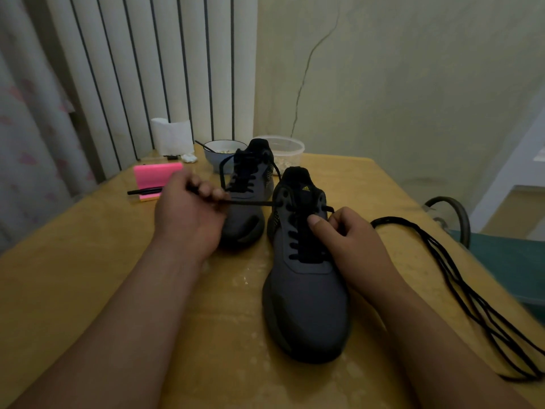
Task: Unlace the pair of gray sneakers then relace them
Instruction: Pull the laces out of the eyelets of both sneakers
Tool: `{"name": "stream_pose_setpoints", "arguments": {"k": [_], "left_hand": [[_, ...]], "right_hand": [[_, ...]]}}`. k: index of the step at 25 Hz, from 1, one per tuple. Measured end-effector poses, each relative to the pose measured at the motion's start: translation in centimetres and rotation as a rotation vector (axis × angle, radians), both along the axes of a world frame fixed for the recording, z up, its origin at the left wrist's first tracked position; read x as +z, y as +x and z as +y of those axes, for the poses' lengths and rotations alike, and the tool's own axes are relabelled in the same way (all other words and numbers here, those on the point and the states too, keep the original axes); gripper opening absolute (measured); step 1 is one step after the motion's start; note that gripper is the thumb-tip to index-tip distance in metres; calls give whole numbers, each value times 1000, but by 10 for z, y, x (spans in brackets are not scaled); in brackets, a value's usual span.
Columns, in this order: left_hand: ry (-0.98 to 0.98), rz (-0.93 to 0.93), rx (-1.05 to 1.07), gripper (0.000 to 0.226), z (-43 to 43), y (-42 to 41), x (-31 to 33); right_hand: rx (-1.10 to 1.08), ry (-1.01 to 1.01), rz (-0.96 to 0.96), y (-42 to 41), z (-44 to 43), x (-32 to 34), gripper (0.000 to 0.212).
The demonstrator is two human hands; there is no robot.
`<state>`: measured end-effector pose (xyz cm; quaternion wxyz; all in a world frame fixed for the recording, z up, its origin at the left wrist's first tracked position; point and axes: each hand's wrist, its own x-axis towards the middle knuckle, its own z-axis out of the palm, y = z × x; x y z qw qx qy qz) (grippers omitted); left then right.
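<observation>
the left hand (188, 208) pinched the black lace (250, 203) between thumb and curled fingers, holding it taut from the top eyelet of the near sneaker (306, 290), and the right hand (345, 243) had thumb and fingers closed on the lace at the opposite eyelet. that shoe, dark gray with a black tongue and small yellow logo, sat toe toward the person on the tan table (88, 276), the far sneaker (247, 199) just behind to its left. the left hand hid part of the far shoe, and the lace ends inside both grips could not be seen.
</observation>
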<state>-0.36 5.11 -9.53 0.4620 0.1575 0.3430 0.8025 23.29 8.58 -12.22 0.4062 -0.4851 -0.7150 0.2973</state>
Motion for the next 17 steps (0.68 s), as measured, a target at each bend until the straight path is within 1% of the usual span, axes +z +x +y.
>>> {"name": "stream_pose_setpoints", "arguments": {"k": [1, 2, 4, 5, 6, 8, 9, 10, 12, 13, 14, 16, 17], "left_hand": [[-55, 44, 94, 19, 1, -4, -1], [-147, 195, 193, 13, 1, -6, -4], [-318, 564, 317, 20, 0, -8, -9], [-357, 674, 344, 23, -3, -6, -9], [-380, 720, 358, 32, -5, -6, -10], [-453, 791, 343, 55, -7, -10, -11], [-484, 844, 327, 63, -7, -10, -14], [-497, 907, 336, 65, -5, -12, -18], [-526, 1015, 405, 59, -1, -17, -26], [-543, 1018, 436, 57, -2, -18, -25], [-560, 960, 413, 56, 0, -20, -25], [-648, 888, 305, 62, 3, -22, -25], [-688, 931, 227, 63, 4, -24, -27]], "right_hand": [[5, 11, -1, 0, 0, -1, 50], [1, 29, 8, 0, -1, -1, 51], [-21, 87, 80, 1, -1, -1, 48], [-28, 126, 115, 2, -1, -1, 39], [-32, 185, 131, 3, -1, 0, 27], [-6, 284, 104, 3, -2, 3, 1], [14, 320, 82, 2, -2, 2, 13], [42, 338, 67, 1, -2, 1, 23], [67, 341, 33, -1, -3, 0, 32], [81, 338, 9, -2, -4, 1, 33], [91, 340, -14, -3, -4, 1, 33], [103, 378, -92, -5, -2, 4, 29], [98, 413, -138, -7, -1, 6, 24]]}}
